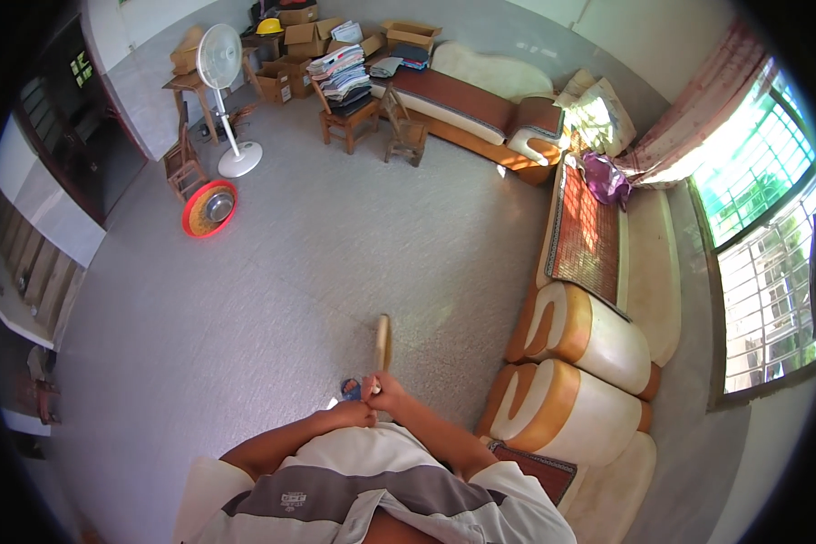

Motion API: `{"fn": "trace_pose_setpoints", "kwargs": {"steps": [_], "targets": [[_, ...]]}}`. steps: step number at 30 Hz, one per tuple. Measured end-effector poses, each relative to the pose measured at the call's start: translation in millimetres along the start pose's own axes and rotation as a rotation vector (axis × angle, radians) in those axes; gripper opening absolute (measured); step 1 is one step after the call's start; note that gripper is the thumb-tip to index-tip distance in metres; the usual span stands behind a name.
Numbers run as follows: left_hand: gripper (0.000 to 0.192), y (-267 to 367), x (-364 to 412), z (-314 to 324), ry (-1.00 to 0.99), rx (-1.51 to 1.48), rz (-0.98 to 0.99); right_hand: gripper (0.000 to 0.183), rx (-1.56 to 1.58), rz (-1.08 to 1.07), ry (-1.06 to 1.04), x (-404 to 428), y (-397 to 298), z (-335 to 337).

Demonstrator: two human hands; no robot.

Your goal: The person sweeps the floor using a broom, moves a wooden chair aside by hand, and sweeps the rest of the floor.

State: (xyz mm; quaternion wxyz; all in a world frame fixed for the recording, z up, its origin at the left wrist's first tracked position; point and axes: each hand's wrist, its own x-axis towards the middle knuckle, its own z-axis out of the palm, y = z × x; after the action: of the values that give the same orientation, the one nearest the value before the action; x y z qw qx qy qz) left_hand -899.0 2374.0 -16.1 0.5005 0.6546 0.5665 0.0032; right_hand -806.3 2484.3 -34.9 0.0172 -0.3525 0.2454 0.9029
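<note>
Both my hands are together in front of my waist at the bottom middle. My right hand (386, 393) is closed around a pale handle (376, 389), a short bit of which shows at the fist. Pressed against it on the near side is my left hand (358, 413), curled as if on the same handle; what lies inside that fist is hidden. Just beyond my hands, low over the floor, shows the narrow, tan, slightly blurred head of a long-handled floor tool (383, 340), perhaps a broom or mop. My foot in a blue sandal (351, 389) shows beside it.
Sofas with woven mats (588, 231) line the right wall under a barred window (765, 272). Ahead stand a white pedestal fan (240, 159), a red basin (211, 230) with a metal bowl (219, 205), small wooden chairs (404, 132), stacked clothes (343, 71) and cardboard boxes (306, 39).
</note>
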Motion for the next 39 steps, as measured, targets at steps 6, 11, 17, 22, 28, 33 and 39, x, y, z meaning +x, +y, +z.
{"fn": "trace_pose_setpoints", "kwargs": {"steps": [6,11,17,22,28,33,39], "targets": [[0.030,-8.3,8.5,-34.8,0.078,0.111,0.202,0.010,0.219,0.001,-0.335,-41.8,-47.0,6.9],[0.028,-5.2,13.7,-50.3,0.060,0.028,0.175,0.012,0.394,-0.095,-0.422,-131.6,-71.9,-14.6],[0.029,-3.8,25.4,-56.1,-0.011,0.092,0.162,0.014,0.146,-0.378,-0.242,-178.1,-96.5,-29.9],[0.031,-15.2,32.0,-58.4,0.004,0.004,0.161,0.020,0.013,-0.624,0.068,-173.9,-149.8,-52.5],[0.031,-15.6,39.1,-68.1,0.018,-0.105,0.150,0.016,0.098,-0.652,0.406,-105.3,-184.1,-46.3],[0.031,2.9,49.4,-75.8,0.117,-0.097,0.066,0.008,0.001,-0.370,0.209,-32.7,-130.3,-3.1],[0.030,25.2,91.5,-89.5,0.123,-0.061,0.121,0.022,0.055,0.035,-0.092,-55.7,-124.7,33.7]]}}
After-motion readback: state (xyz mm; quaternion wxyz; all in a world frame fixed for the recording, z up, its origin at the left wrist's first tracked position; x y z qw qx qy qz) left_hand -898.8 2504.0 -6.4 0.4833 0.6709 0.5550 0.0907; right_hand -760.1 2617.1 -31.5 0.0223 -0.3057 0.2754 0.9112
